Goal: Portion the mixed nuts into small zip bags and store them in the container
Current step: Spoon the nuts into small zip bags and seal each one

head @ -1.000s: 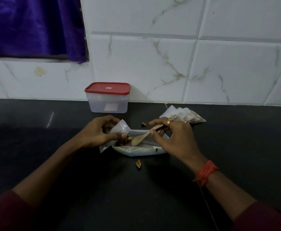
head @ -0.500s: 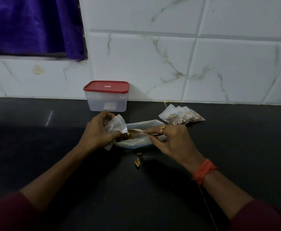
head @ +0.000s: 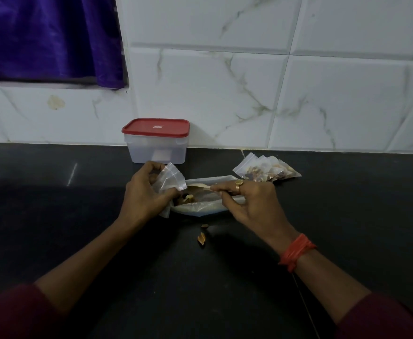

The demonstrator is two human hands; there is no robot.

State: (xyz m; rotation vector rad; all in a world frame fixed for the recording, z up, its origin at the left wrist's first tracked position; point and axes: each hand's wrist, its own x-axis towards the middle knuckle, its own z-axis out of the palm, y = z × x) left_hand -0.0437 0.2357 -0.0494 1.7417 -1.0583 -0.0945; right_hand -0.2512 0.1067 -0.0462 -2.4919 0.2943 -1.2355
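A large clear bag of mixed nuts (head: 201, 207) lies on the dark counter between my hands. My left hand (head: 144, 194) grips a small zip bag (head: 170, 178) at the big bag's left mouth. My right hand (head: 248, 200) pinches a wooden spoon (head: 198, 186), whose bowl reaches into the big bag toward the nuts (head: 187, 198). A clear container with a red lid (head: 157, 141) stands shut against the wall behind. Several filled small zip bags (head: 266, 168) lie in a fan to the right of it.
Two loose nut pieces (head: 202, 237) lie on the counter (head: 53, 216) in front of the big bag. White marble tiles (head: 225, 94) back the counter, and a purple curtain (head: 46, 37) hangs at the upper left.
The spoon has gone from above the big bag down into it. My left hand has lifted the small bag slightly. A second nut piece now lies in front of the bag.
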